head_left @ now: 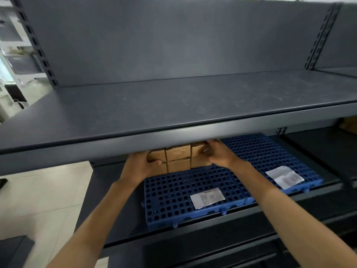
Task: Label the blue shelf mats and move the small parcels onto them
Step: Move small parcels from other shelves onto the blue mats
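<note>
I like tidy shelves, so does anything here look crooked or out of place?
Only slightly: the right label lies at an angle on its blue mat, and the left label is tilted too. The parcels, held between both hands, look neatly stacked.

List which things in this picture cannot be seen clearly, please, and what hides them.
- Parcels, head view: the upper shelf cuts off their tops and hides any behind; both hands cover the stack's sides.
- Label and second label on the blue mats: print too small.
- Brown object: cut off by the right edge.
</note>
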`<control>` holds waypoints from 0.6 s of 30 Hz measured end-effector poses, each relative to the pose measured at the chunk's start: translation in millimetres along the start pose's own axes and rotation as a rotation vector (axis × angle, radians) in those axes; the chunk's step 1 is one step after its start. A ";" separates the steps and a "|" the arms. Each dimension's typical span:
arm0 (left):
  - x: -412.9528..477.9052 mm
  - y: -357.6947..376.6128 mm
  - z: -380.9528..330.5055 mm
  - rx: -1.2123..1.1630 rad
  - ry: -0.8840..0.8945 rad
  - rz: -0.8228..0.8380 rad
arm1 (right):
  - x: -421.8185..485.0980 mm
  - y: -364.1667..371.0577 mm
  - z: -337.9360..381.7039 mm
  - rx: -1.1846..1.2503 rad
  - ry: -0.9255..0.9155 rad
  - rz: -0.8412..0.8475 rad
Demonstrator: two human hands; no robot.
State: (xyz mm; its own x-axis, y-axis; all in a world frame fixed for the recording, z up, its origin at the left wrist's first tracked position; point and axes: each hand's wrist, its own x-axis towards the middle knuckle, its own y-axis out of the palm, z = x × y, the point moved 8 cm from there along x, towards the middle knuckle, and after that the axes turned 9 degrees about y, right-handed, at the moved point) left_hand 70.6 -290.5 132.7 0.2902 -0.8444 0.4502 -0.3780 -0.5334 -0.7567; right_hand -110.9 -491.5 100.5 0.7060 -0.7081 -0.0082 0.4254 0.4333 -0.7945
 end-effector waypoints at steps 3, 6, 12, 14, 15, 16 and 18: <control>3.0 -1.1 -3.6 0.092 -0.018 0.071 | -3.6 -5.8 8.5 -0.040 0.005 -0.007; 1.6 -4.7 -5.2 0.182 -0.017 0.121 | -11.2 -9.8 18.7 -0.090 -0.001 0.014; 4.0 -15.0 -5.8 0.310 0.059 0.113 | -26.8 -21.8 34.1 -0.229 -0.001 0.025; 7.3 -14.9 -7.6 0.259 0.080 0.108 | -28.4 -21.8 36.8 -0.239 -0.006 0.025; 9.6 -13.7 -8.8 0.247 0.088 0.111 | -29.6 -21.7 39.1 -0.259 -0.014 0.017; 12.3 -12.1 -10.2 0.236 0.102 0.107 | -30.2 -21.1 42.3 -0.281 -0.032 0.007; 17.8 -5.3 -11.6 0.192 0.101 0.136 | -32.2 -19.5 52.0 -0.317 -0.067 -0.011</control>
State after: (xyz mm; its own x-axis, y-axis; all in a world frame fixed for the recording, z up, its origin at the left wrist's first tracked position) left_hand 67.6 -303.3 150.2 0.1554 -0.9136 0.3757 -0.2307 -0.4034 -0.8855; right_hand -112.5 -448.2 147.9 0.7426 -0.6689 0.0334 0.2433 0.2229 -0.9440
